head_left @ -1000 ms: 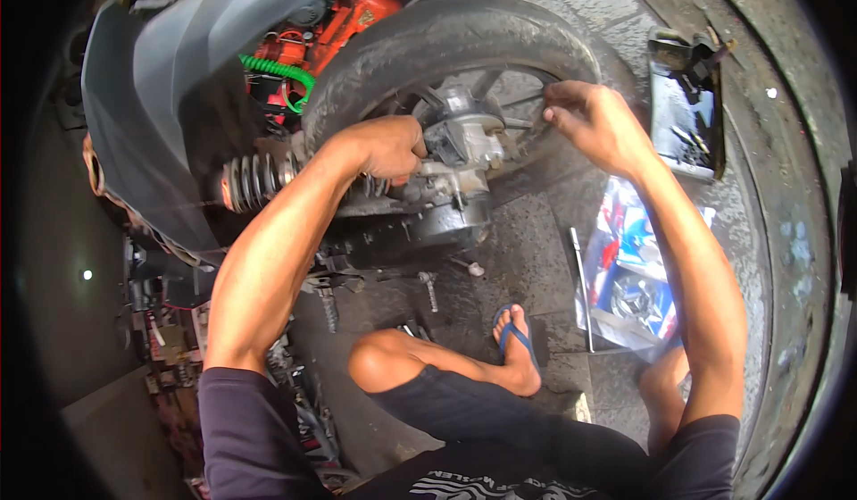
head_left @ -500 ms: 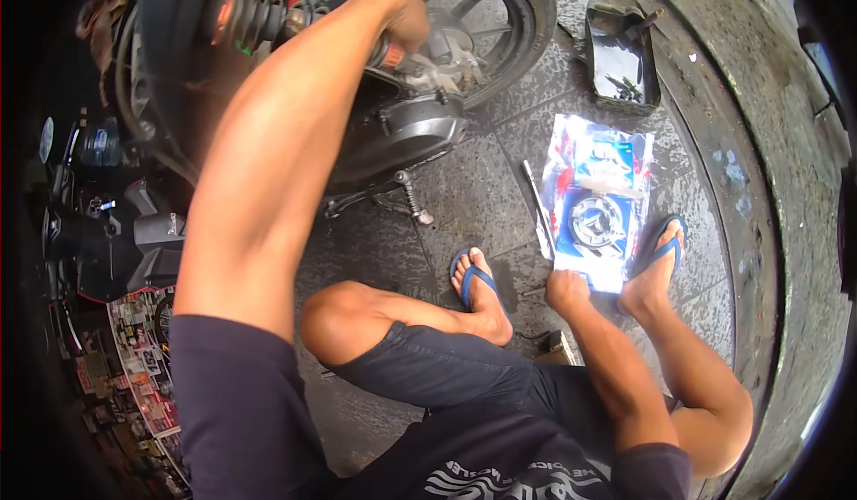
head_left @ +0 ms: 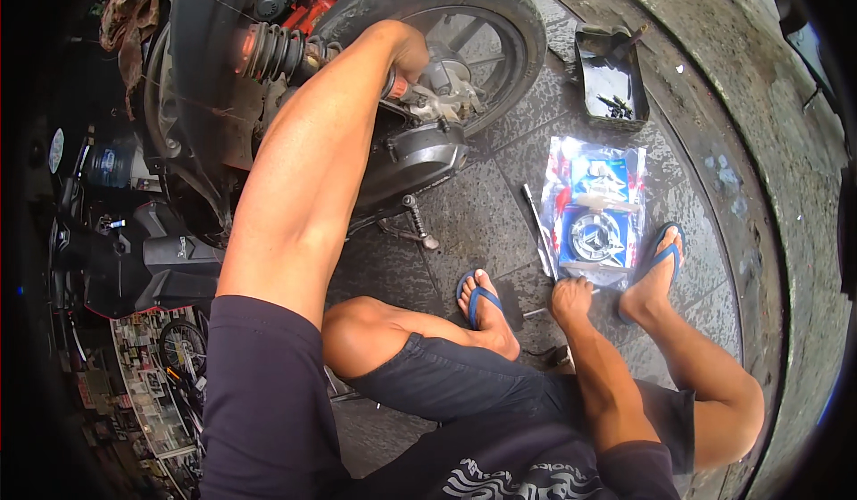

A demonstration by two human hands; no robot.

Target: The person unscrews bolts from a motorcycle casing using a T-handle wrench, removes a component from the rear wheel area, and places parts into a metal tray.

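Note:
My left hand (head_left: 411, 52) reaches to the rear wheel (head_left: 533, 45) of a motorbike, by the hub and the orange lower end (head_left: 393, 83) of a shock absorber. Its fingers are mostly hidden behind the hand. Low over the paving, my right hand (head_left: 571, 302) is closed around a thin metal rod (head_left: 535, 312), whose ends show on both sides of the fist. Just beyond it lie clear plastic packs (head_left: 600, 183) with blue cards; the nearer one holds a ring-shaped silver part (head_left: 595, 236).
A long slim metal tool (head_left: 536, 221) lies left of the packs. Behind them stands a black tray (head_left: 625, 123) with small dark pieces. The bike's kickstand (head_left: 418, 223) juts over the tiles. My sandalled feet flank the packs. Another motorbike (head_left: 170, 254) stands at left, a kerb (head_left: 705, 62) at right.
The view has shifted slightly, moving the scene down. My right hand has drawn back from the packs' near edge, and the rod shows more plainly. My left hand stays at the wheel hub.

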